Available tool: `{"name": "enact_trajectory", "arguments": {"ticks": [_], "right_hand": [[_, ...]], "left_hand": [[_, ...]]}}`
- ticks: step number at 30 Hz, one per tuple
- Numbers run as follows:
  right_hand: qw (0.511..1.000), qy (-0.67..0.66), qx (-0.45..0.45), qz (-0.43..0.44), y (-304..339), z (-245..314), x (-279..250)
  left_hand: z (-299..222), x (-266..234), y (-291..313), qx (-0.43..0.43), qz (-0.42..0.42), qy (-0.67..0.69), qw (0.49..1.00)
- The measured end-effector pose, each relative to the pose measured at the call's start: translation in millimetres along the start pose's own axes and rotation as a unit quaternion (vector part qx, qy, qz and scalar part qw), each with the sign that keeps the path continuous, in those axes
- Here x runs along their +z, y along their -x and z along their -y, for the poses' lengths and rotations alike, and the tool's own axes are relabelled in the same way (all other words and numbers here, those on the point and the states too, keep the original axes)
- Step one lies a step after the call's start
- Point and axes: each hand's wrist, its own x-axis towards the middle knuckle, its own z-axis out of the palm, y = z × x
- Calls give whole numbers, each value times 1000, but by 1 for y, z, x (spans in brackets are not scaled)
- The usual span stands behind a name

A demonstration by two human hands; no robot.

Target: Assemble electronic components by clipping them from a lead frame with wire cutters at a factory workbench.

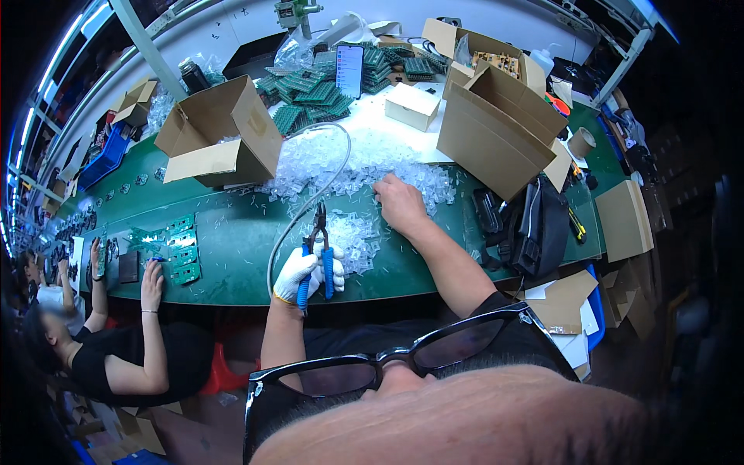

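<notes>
My left hand, in a white glove, grips blue-handled cutting pliers near the table's front edge, their jaws pointing away from me. A small heap of clear plastic pieces lies just right of the pliers. My bare right hand reaches to the near edge of a larger pile of clear plastic pieces. Its fingers are bent together against the pile, and whatever is between them is too small to make out. A grey hose curves from beside my left hand up over the large pile.
An open cardboard box stands left of the pile, another to the right. Behind are stacked green circuit boards, a phone and a white box. A black bag lies right. At left, a co-worker sits by green boards.
</notes>
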Motion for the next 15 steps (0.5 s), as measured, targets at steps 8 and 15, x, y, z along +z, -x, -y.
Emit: {"name": "enact_trajectory", "arguments": {"ticks": [8, 15], "right_hand": [[857, -509, 70, 45, -4, 8, -3], [608, -765, 150, 149, 11, 34, -13]], "left_hand": [[0, 3, -1, -15, -7, -23, 1000], [3, 0, 0, -34, -30, -58, 997]]}}
